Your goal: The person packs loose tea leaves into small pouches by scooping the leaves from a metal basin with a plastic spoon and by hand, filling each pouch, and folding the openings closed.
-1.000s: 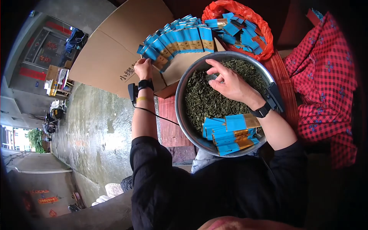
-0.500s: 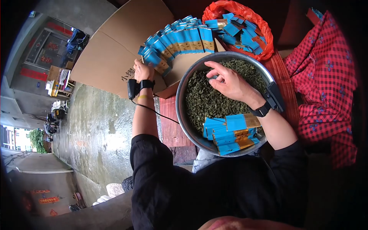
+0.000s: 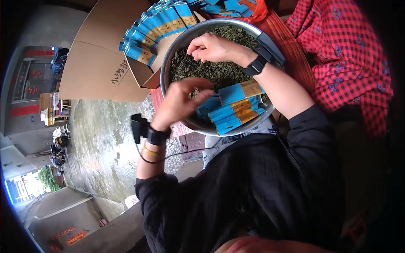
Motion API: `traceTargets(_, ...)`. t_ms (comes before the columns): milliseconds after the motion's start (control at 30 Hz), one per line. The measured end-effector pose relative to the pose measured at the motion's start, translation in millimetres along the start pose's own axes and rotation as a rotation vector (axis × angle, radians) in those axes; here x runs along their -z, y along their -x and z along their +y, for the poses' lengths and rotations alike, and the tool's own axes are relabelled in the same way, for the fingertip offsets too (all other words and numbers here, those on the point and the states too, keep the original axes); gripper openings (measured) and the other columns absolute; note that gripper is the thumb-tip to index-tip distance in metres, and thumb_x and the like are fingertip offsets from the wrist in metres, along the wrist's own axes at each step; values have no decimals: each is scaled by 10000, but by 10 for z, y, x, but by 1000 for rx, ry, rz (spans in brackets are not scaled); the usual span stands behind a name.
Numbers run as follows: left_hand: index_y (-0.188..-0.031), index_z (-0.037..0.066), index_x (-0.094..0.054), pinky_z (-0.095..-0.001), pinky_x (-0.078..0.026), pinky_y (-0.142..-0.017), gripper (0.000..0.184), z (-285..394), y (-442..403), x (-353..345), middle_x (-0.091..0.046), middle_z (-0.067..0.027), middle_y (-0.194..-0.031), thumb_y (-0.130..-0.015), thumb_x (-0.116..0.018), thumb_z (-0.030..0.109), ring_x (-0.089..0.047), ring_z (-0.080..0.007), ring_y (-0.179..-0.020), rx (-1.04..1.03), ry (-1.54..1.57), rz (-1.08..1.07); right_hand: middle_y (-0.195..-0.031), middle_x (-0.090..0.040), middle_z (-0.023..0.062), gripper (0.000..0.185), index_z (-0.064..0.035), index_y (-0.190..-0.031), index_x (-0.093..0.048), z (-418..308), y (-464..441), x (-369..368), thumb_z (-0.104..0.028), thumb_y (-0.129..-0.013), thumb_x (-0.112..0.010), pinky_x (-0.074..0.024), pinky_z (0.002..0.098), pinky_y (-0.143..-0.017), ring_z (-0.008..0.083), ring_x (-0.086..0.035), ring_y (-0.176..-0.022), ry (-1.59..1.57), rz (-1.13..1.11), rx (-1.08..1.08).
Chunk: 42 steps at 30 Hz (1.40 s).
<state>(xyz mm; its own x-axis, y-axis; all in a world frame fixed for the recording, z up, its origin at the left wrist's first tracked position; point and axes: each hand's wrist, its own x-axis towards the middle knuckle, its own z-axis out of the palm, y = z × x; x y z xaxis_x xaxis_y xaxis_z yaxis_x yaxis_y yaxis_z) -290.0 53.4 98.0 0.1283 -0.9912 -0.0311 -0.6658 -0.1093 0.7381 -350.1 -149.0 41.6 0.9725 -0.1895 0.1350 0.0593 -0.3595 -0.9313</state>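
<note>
A round metal basin [image 3: 166, 63] holds dark green dried leaves [image 3: 228, 76], with several blue and gold packets [image 3: 236, 114] piled on its near side. Over the basin's left rim is my left hand [image 3: 179, 101], blurred, its fingers spread beside those packets and nothing visible in them. My right hand [image 3: 211, 47] hovers above the leaves at the far side, fingers curled with thumb near the fingertips; whatever it may hold is hidden. Rows of upright blue and gold packets [image 3: 158, 27] stand in the cardboard box [image 3: 97, 55] at the upper left.
A red plastic bag [image 3: 260, 12] with loose blue packets sits behind the basin. Red checked cloth [image 3: 346, 55] hangs at the right. A black cable [image 3: 181, 154] runs from my left wrist across toward my lap. Wet concrete floor [image 3: 97, 147] lies to the left.
My left hand has left the packets in the box and come back to the basin's near left side. My right hand stays over the leaves, its fingers more curled. The whole view has shifted and tilted.
</note>
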Motion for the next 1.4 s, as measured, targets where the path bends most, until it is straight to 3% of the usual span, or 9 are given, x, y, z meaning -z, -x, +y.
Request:
traceTargets(233, -1071, 42, -666, -385, -484, -859, 283, -48, -90, -504, -680, -137, -989, -833, -667, 195, -610, -308, -960, -260, -314, -20, -807, -679, 89, 217, 29, -1018, -657, 32, -13, -49, -81, -863, -553, -520, 266, -601, 120, -628, -646, -29, -25, 6)
traceTargets(567, -974, -1, -654, -367, -518, -674, 118, -220, -36, -160, -662, -184, -866, -868, -605, 16, -663, -339, -768, -26, -178, 452, -805, -662, 15, 246, 8, -999, -659, -74, 69, 193, -212, -887, -647, -501, 246, -689, 75, -597, -738, -44, -317, 117)
traceTargets(667, -980, -7, -657, -293, -496, -654, 111, -336, -32, -20, -659, -102, -808, -893, -616, 48, -633, -172, -726, 23, -138, 592, -753, -645, -4, 216, -2, -973, -659, -40, 53, 186, -200, -892, -630, -459, 270, -633, 67, -569, -714, 47, -420, 50)
traceTargets(833, -1236, 0, -540, -214, -465, -736, 342, -467, -144, -53, -619, -41, -1057, -934, -631, 133, -576, -90, -871, 43, 315, 887, -737, -652, 134, 230, 6, -887, -614, -186, 55, -107, -192, -902, -498, -497, 401, -673, 282, -649, -700, 96, 118, 187)
traceTargets(900, -1296, -20, -466, -262, -443, -891, 413, -500, -169, -66, -591, -86, -1161, -954, -604, 165, -548, -122, -1026, 85, 540, 708, -889, -669, 155, 200, 4, -911, -615, -167, 39, -223, -163, -899, -507, -510, 415, -748, 314, -660, -810, 117, 239, 139)
traceTargets(967, -1283, -23, -473, -270, -444, -903, 401, -418, -188, -126, -589, -83, -1162, -957, -600, 174, -544, -131, -1049, 90, 700, 612, -1055, -645, 175, 202, -28, -1031, -623, 78, -78, -385, -154, -910, -522, -501, 415, -847, 341, -633, -974, 114, 210, 555)
traceTargets(1167, -1278, -31, -468, -269, -448, -908, 375, -523, -188, -130, -614, -77, -1122, -953, -585, 114, -577, -142, -1008, -9, 546, 774, -1332, -503, 191, 459, 20, -1314, -476, -223, 145, -249, -174, -913, -585, -383, 390, -1062, 322, -488, -1245, 261, -18, 352)
traceTargets(1300, -1404, -41, -328, -286, -456, -920, 561, -460, -181, -145, -593, -115, -1169, -946, -601, 132, -576, -170, -1050, -18, 534, 821, -1233, -577, 185, 389, -10, -1275, -512, -361, 88, -135, -132, -906, -538, -463, 382, -945, 317, -569, -1144, 72, -236, -38)
traceTargets(1400, -1455, -38, -232, -297, -466, -913, 711, -335, -167, -204, -555, -159, -1240, -918, -650, 166, -576, -187, -1067, 22, 445, 767, -1258, -565, 175, 406, -22, -1271, -515, -256, 107, -240, -98, -873, -509, -463, 396, -944, 337, -553, -1160, 230, -106, 55)
